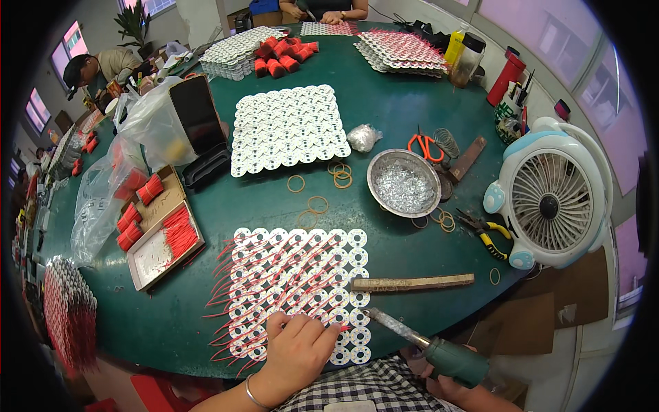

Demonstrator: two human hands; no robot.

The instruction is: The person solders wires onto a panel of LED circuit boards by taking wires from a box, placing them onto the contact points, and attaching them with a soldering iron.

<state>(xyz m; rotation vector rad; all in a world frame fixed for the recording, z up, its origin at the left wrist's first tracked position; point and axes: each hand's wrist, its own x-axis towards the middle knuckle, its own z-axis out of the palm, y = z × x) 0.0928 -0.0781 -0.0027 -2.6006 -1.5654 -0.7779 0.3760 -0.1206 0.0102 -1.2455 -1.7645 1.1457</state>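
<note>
A panel of round white circuit boards lies in front of me, with thin red wires slanting across most of its rows. My left hand rests over its near edge, fingers curled together at a short red wire end. In my right hand is a soldering iron, held by its green handle. The iron's metal tip points up and left, close to the panel's right edge; I cannot tell whether it touches. A narrow wooden strip lies across that same edge.
Right: a metal bowl of silvery bits, orange-handled scissors, yellow-black pliers, a fan. Left: a cardboard box of red wires, a phone. Behind: a bare white board stack, rubber bands. Other people work farther off.
</note>
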